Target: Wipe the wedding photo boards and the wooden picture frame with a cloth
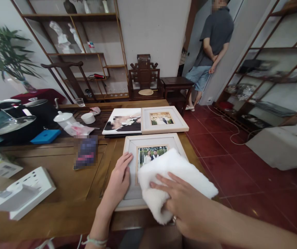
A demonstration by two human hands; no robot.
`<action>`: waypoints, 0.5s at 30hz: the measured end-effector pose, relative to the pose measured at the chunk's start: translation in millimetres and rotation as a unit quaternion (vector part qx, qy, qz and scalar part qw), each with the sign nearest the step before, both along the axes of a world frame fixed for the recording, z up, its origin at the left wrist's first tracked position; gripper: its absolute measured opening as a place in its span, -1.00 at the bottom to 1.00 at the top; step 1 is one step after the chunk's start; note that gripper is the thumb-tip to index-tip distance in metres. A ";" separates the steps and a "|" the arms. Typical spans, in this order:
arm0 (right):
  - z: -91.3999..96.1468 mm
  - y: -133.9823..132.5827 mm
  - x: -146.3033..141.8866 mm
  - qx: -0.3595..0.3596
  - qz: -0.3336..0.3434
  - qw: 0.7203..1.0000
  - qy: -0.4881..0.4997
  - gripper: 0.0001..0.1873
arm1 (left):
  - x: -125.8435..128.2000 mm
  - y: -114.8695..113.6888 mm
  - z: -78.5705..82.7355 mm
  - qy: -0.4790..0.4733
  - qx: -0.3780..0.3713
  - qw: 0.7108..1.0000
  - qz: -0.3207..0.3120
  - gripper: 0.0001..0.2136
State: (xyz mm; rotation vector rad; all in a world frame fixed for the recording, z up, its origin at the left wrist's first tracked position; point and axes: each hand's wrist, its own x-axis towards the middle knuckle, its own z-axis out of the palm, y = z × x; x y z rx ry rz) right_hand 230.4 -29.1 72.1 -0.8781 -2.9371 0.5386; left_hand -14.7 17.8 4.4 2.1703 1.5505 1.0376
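A white-framed photo [152, 142] lies flat at the near right corner of the wooden table [60, 180]. My left hand [118, 180] rests flat on the frame's left border, fingers stretched out. My right hand [182, 204] presses a fluffy white cloth [174, 173] onto the lower right of the frame, fingers spread over the cloth and its near end bunched under the palm. The cloth covers much of the picture.
A second framed photo [164, 119] and a photo print [122, 121] lie farther back. Pots [13, 121], a white teapot [63, 118], a bowl [88, 118], a blue box [45, 136] and white cartons [21, 192] fill the left. A person [210, 52] stands by the doorway; chairs and shelves behind.
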 end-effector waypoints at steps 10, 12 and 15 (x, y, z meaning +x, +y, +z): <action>-14.9 58.0 -73.7 0.128 -0.071 0.989 -0.023 -0.65 | 7.7 -12.5 11.8 -0.109 -0.055 0.992 0.013 -0.54; -13.6 41.6 -80.8 0.131 -0.030 0.990 -0.029 -0.71 | 6.6 -12.8 12.4 -0.119 -0.046 0.992 0.002 -0.53; -12.4 9.6 -76.3 0.124 0.019 0.992 -0.015 -0.74 | 5.6 -10.7 11.3 -0.103 -0.040 0.994 -0.001 -0.52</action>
